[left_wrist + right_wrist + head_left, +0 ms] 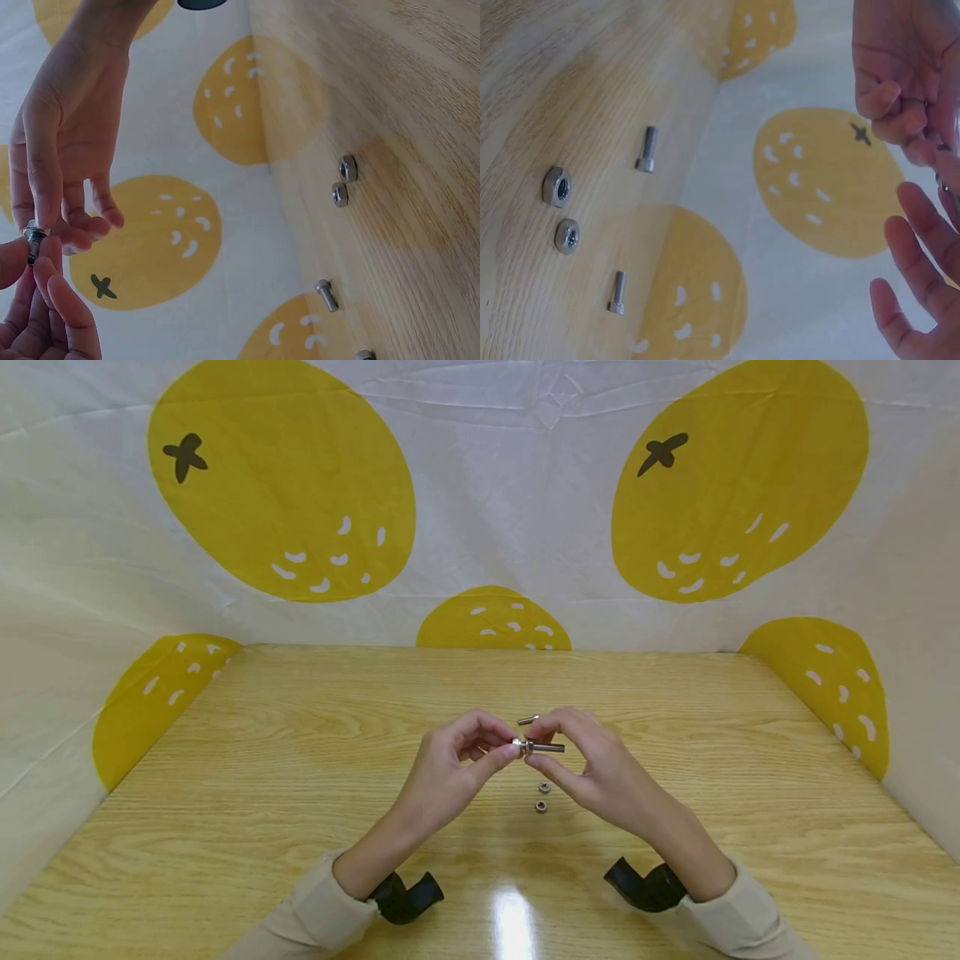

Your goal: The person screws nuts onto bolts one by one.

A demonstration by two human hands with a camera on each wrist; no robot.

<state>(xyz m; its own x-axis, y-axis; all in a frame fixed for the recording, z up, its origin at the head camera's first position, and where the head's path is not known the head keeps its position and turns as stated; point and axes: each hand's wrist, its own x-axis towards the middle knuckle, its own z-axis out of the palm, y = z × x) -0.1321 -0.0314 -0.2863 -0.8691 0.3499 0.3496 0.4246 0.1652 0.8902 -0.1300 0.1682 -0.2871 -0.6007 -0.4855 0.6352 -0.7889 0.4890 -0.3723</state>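
Both hands meet in the air over the table, a short silver bolt (34,238) between their fingertips. It has a wide, nut-like part at one end and a threaded-looking dark shank below. My left hand (447,767) pinches it with thumb and index finger from the left side. From the right, my right hand (597,768) has its thumb and index fingertips around the other end, and its other fingers are spread in the right wrist view. Fingers hide part of the held bolt. In the head view a metal shaft (549,748) shows between the right thumb and index finger.
Two hex nuts (557,186) lie on the wooden table (285,718), one behind the other. Two socket-head bolts (646,150) lie there too, apart from each other. A white cloth (510,510) with yellow fruit prints stands around the back and sides.
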